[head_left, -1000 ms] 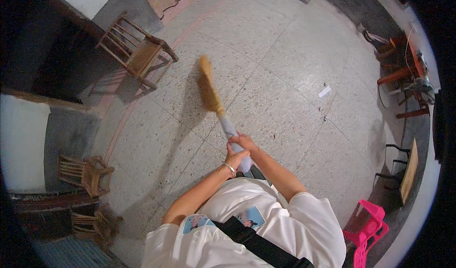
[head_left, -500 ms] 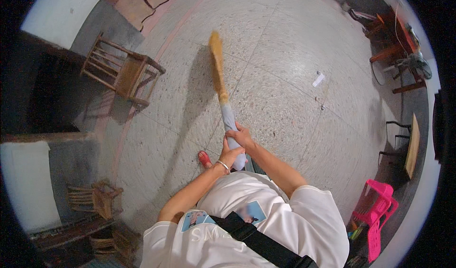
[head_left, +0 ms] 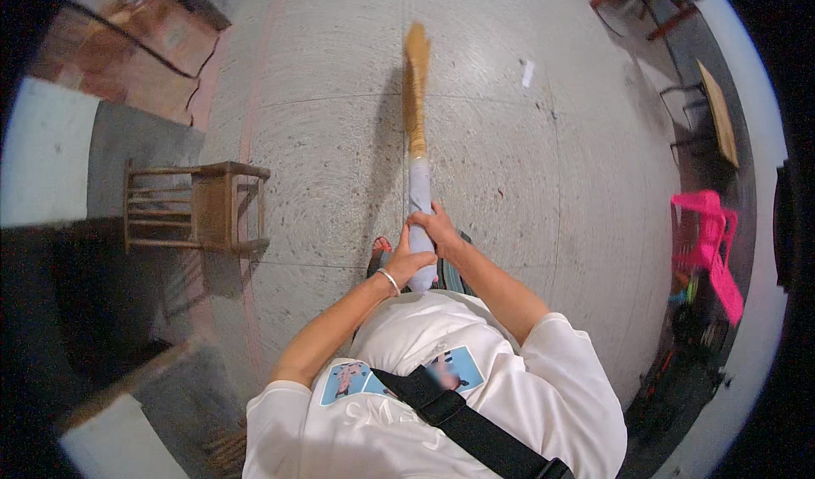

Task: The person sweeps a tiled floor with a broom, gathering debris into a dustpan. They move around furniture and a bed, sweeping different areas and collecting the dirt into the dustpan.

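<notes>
Both my hands grip a straw broom (head_left: 416,97) in front of my waist. Its yellow-brown straw end points away from me over the floor, and the handle is wrapped in pale grey-lilac cloth. My right hand (head_left: 435,228) is wrapped round the handle higher up. Below it, closer to my body, my left hand (head_left: 409,261) closes round the lower part; a pale bracelet is on that wrist. Whether the straw tip touches the floor, I cannot tell.
A wooden chair (head_left: 216,207) stands to the left. On the floor ahead right lies a white scrap (head_left: 528,74), with small bits of debris scattered about. Along the right wall are a pink plastic chair (head_left: 705,233) and a folding piece with a wooden top (head_left: 719,114).
My view has turned right and shifted forward. The broom has swung from tilting left to pointing nearly straight ahead, both hands still round its handle.
</notes>
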### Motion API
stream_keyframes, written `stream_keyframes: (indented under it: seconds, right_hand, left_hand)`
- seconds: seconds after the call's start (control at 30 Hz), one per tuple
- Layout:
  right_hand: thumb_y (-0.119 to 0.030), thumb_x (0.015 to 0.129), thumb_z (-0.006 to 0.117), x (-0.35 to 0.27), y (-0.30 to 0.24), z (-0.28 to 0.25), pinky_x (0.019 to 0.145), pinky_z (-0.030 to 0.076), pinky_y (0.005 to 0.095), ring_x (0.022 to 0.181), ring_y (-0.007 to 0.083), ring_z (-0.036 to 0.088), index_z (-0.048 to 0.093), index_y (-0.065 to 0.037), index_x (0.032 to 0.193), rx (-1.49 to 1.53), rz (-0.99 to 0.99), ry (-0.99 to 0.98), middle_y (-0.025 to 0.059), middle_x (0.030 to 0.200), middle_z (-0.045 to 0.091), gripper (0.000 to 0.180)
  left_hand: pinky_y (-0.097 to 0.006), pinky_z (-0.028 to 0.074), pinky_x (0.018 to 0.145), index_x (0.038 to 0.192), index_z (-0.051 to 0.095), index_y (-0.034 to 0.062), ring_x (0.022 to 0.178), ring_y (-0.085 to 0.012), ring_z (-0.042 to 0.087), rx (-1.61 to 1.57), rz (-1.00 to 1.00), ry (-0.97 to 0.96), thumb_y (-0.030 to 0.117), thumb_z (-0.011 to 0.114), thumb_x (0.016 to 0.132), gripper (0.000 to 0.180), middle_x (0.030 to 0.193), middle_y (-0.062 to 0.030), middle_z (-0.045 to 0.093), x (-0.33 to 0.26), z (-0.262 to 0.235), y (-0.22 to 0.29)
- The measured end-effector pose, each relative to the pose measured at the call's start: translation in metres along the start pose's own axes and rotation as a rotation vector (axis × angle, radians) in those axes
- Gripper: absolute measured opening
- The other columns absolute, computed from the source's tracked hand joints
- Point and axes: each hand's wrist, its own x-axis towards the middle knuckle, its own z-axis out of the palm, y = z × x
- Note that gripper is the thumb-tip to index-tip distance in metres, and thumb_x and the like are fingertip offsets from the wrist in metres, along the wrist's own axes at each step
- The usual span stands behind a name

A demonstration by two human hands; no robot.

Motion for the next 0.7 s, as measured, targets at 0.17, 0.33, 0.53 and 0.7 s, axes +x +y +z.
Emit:
stream_keyframes:
  seconds: [0.17,0.33,0.53,0.7]
  right_hand:
    - [-0.012,0.066,0.062,-0.022,0.016,-0.003,0.06,0.047,0.0417,0.072,0.0223,0.052,0.04,-0.004,0.099,0.329,0.03,0.202,0.0104,0.082,0.048,0.04]
    - [-0.008,0.067,0.061,-0.042,0.066,-0.023,0.061,0.048,0.0428,0.076,0.0255,0.053,0.035,0.0,0.102,0.499,-0.027,0.612,0.0129,0.085,0.048,0.044]
    - [-0.004,0.071,0.056,-0.05,0.133,-0.064,0.069,0.049,0.046,0.085,0.0314,0.055,0.017,0.004,0.12,0.962,0.182,0.488,0.0197,0.101,0.047,0.063]
    - [-0.01,0.075,0.054,-0.047,0.148,-0.025,0.075,0.047,0.0415,0.086,0.0294,0.054,0.034,0.002,0.108,0.933,0.28,0.384,0.0165,0.097,0.05,0.041]
  left_hand:
    - [-0.036,0.048,0.066,0.135,-0.003,0.0075,0.082,-0.0215,0.054,0.303,-0.188,-0.275,0.007,0.063,0.064,0.097,0.108,-0.0149,0.046,-0.019,-0.028,0.016]
    - [-0.034,0.049,0.05,0.137,-0.003,0.0174,0.064,-0.0201,0.055,0.315,-0.56,-0.59,0.007,0.062,0.068,0.095,0.102,-0.0156,0.045,-0.01,-0.014,0.027]
    - [-0.031,0.048,0.047,0.134,0.014,0.0207,0.059,-0.0202,0.056,0.529,-0.77,-0.738,0.016,0.06,0.07,0.079,0.089,-0.011,0.047,0.011,0.003,-0.002]
    - [-0.031,0.045,0.039,0.127,0.025,0.0163,0.052,-0.0193,0.056,0.503,-0.725,-0.754,0.016,0.056,0.072,0.063,0.078,-0.0091,0.05,0.0,-0.021,0.003]
